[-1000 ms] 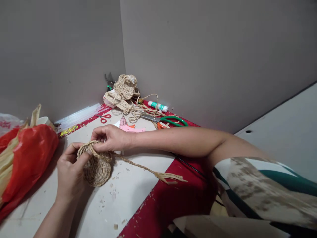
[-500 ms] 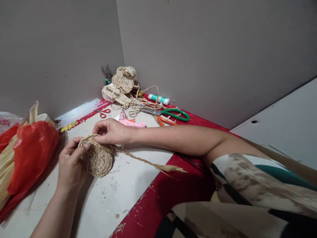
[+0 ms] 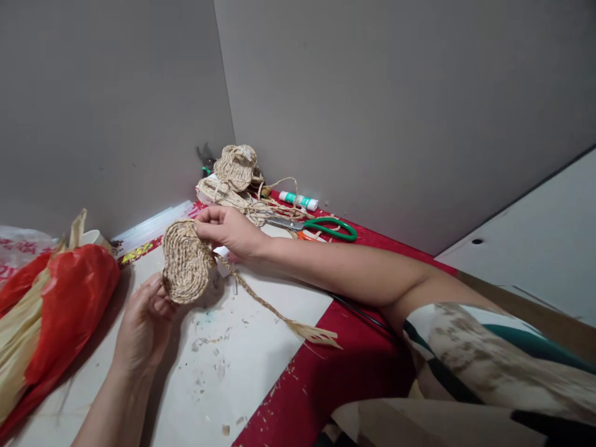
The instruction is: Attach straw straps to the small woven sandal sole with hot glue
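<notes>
A coiled piece of braided straw, narrowed at its middle, is held up above the white board between my two hands. My left hand pinches its lower left edge between thumb and fingers. At the upper right edge, the thumb and fingers of my right hand grip it. From its right side a braided tail runs down to the right and ends in loose, frayed strands over the red cloth.
Green-handled scissors, a white and green tube and a heap of braided straw lie toward the corner. A red plastic bag with husks is at left. Grey walls stand behind.
The coiled piece has been turned and raised, and its face now shows. My left hand has shifted to its lower edge, and my right hand has moved up and to the right along it.
</notes>
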Available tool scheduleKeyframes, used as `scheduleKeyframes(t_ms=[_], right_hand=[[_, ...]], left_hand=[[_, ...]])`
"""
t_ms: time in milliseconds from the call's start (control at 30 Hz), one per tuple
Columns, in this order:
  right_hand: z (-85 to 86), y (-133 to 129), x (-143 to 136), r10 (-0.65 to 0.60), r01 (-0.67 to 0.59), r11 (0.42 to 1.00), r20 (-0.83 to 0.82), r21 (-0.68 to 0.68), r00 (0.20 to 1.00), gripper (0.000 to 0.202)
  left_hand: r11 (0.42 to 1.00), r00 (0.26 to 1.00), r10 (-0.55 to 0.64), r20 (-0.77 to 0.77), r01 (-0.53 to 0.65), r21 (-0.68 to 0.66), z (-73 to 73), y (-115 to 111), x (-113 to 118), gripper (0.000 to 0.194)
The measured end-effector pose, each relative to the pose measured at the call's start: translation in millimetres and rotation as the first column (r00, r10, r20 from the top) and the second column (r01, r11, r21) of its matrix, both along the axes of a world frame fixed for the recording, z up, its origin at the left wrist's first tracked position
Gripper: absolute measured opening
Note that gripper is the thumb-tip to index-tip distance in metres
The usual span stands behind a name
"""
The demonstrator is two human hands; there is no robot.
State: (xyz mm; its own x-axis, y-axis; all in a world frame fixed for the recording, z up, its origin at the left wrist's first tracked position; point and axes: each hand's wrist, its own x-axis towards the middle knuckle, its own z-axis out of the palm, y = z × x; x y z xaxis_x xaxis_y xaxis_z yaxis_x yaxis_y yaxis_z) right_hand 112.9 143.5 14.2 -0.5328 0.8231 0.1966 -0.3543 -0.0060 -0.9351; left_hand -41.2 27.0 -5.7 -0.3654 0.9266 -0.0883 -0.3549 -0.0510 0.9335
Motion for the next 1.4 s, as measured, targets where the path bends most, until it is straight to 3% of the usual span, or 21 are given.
scheduleKeyframes(t_ms=[200, 333, 667, 1033, 1300, 1400], right_hand=[[-3.3, 0.6, -4.7, -0.045, 0.027, 0.994, -0.172, -0.107, 0.984, 0.021], [-8.4, -3.0, -7.5, -0.042, 0.021, 0.995, -0.224, -0.096, 0.974, 0.028], [-6.8, -7.2, -6.8, 0.049, -0.065, 0.990, -0.131, -0.122, 0.990, 0.020], [-13.2, -9.6, -9.0, 0.173, -0.172, 0.976, 0.002, -0.135, 0.985, 0.016], [-16.5, -10.8, -6.3, 0.339, -0.331, 0.908, -0.011, -0.257, 0.941, 0.003], [-21.0, -12.6, -6.9, 0.391, -0.391, 0.874, -0.057, -0.289, 0.918, 0.007]], left_hand=[[0.995, 0.992, -0.097, -0.077, 0.095, -0.030, -5.5, -3.0, -2.3, 0.033], [0.999, 0.994, -0.015, -0.109, 0.011, -0.037, -6.4, -2.0, -1.4, 0.033], [0.980, 0.979, 0.190, -0.078, -0.185, 0.074, -2.1, 3.3, -16.3, 0.027], [0.962, 0.967, 0.254, -0.024, -0.250, 0.104, 5.4, 1.8, -16.3, 0.027], [0.937, 0.944, 0.329, -0.025, -0.324, 0.128, 5.7, 1.9, -17.9, 0.028], [0.925, 0.933, 0.360, -0.022, -0.353, 0.141, 5.7, 1.5, -17.3, 0.028]])
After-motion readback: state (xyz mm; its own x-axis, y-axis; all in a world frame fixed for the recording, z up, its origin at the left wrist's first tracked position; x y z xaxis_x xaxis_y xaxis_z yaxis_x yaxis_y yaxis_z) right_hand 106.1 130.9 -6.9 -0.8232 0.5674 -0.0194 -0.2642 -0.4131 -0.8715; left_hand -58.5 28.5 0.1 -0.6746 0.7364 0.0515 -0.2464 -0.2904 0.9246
